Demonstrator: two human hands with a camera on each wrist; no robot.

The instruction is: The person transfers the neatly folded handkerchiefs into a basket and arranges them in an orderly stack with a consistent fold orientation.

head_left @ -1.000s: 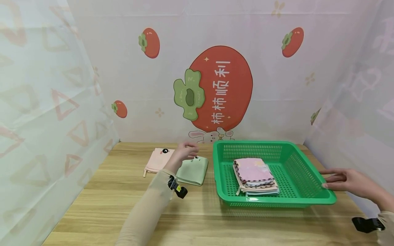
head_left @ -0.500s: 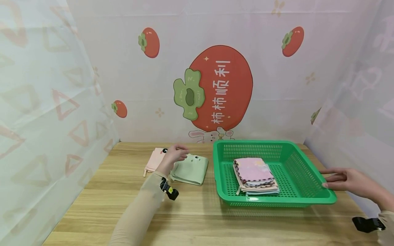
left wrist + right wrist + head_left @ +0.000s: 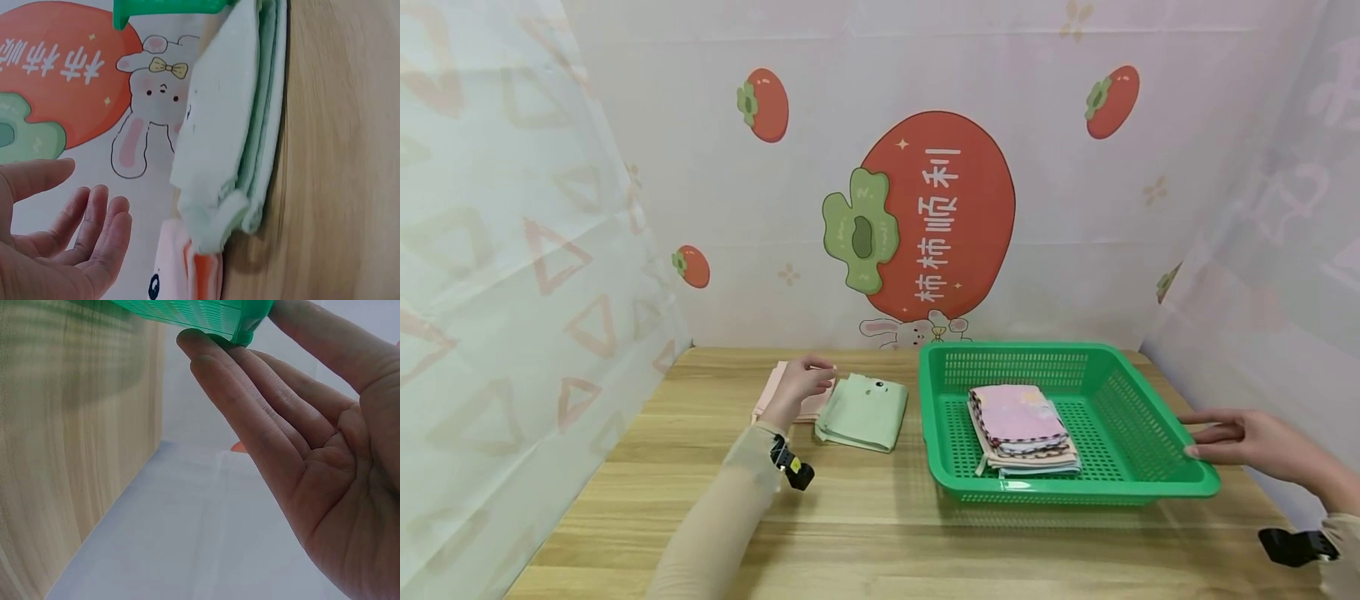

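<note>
My left hand (image 3: 801, 389) hovers over the folded pink cloth (image 3: 811, 407) and hides part of it. In the left wrist view its fingers (image 3: 94, 234) are relaxed and hold nothing. Just to the right lies a folded light green cloth (image 3: 867, 414) with a small printed face; its layered edge shows in the left wrist view. My right hand (image 3: 1262, 446) pinches the right rim of a green plastic basket (image 3: 1075, 490), thumb on one side and fingers on the other. Inside the basket sits a stack of folded cloths (image 3: 1018, 421), a pink one with a checked edge on top.
The basket stands on the right part of a wooden table (image 3: 850, 533). A printed backdrop (image 3: 1037, 50) closes off the back, with a hanging sheet (image 3: 512, 292) on the left and another (image 3: 1277, 233) on the right.
My left hand has moved left, from above the green cloth to above the pink one, uncovering the green cloth. The right hand and basket have stayed in place.
</note>
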